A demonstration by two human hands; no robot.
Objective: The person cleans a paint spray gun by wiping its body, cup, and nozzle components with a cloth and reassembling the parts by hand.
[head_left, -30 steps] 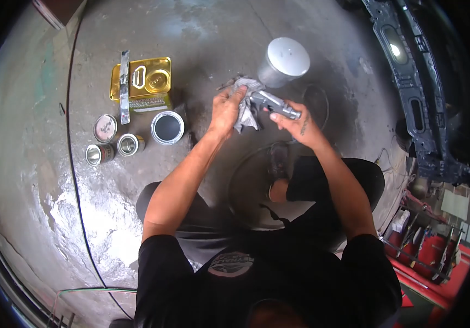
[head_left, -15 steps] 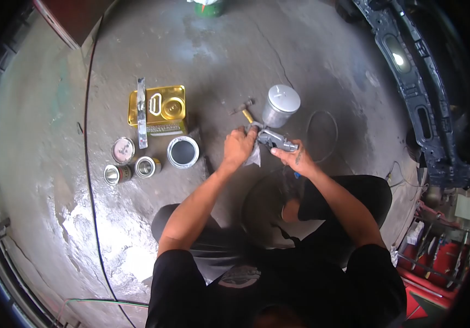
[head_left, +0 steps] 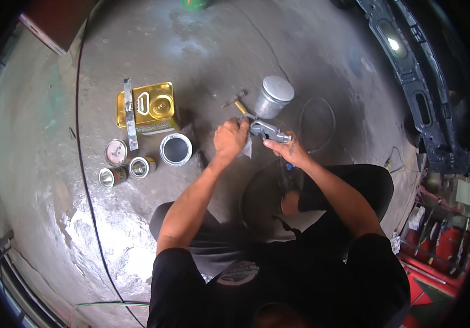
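Lettering (head_left: 157,127) on the gold tin (head_left: 152,92) blurs beyond reading; left hand (head_left: 231,139) clutches a rag (head_left: 247,148), right hand (head_left: 295,152) grips a spray gun (head_left: 269,132).

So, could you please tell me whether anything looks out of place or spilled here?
The metal strip lies across the gold tin, overhanging its near edge, as if loosely left there. The open can has pale smears on its rim. No clear spill shows; the bright floor patch may be glare.
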